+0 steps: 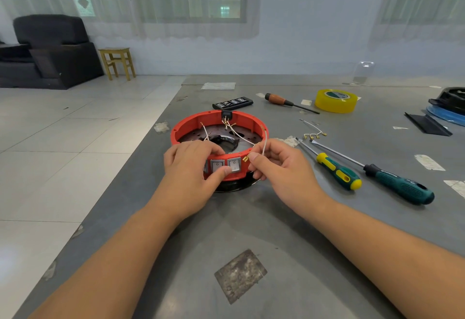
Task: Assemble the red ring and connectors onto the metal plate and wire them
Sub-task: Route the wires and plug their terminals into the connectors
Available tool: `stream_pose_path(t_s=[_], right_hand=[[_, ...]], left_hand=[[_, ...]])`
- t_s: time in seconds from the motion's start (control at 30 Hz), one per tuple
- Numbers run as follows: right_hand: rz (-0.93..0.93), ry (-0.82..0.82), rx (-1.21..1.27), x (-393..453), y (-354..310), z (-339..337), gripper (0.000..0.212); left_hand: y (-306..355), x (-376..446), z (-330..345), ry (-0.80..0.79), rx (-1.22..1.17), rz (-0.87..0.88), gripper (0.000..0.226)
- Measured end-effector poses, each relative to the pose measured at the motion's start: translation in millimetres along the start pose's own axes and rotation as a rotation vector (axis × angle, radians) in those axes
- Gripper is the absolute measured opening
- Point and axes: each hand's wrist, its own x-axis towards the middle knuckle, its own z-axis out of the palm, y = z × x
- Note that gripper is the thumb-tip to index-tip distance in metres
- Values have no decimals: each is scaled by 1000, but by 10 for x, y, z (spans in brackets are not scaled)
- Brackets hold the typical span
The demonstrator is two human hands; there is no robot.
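Note:
The red ring point(191, 123) sits on the metal plate point(241, 142) in the middle of the grey table. Grey rocker switches point(234, 165) are set in its near wall and a black connector point(226, 114) in its far wall. Several thin white wires with brass terminals run inside the ring. My left hand point(192, 167) grips the near wall of the ring, fingers over the rim and thumb beside the switches. My right hand point(279, 165) pinches a white wire point(264, 146) with a brass terminal, just right of the switches.
To the right lie a spare wire bundle point(314, 133), two screwdrivers point(337, 171) point(400, 186), and a wooden-handled one point(279, 99). Behind are a yellow tape roll point(336, 100), a black bit case point(232, 103) and black and blue parts point(445, 109). The table's left edge runs close by.

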Motion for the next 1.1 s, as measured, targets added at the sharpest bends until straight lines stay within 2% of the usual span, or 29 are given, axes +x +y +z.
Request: stream_pose_path(t_s=[0.13,0.23,0.37,0.5,0.63,0.73,0.83,0.97,1.1], right_hand=[[-44,40,-93,-6,-23,28,11],[-170,98,-298,32,-70,24,10],[-123,-30,-441,92,-52,39,15],[-102,-29,-451,81,-28,37,13],[-214,-17,-499,-9,-16,-16,9],[-328,-33,-533,-10,-13,-47,6],[-438,-49,-601,27,8,-77,3],[-463,-56,-646,48,38,-109,5],[-463,-40,-636,44,45,-132,8]], left_hand=[[-67,24,-19,14,35,-72,41],[-127,49,-110,-32,9,-94,30],[-134,62,-166,-47,-61,-80,21],[-126,59,-160,-29,-14,-31,29],[-118,42,-134,32,21,61,45],[-120,41,-120,92,98,105,46],[-108,20,-121,86,163,101,39],[-57,-17,-86,37,205,92,40],[10,-36,-25,61,222,98,33]])
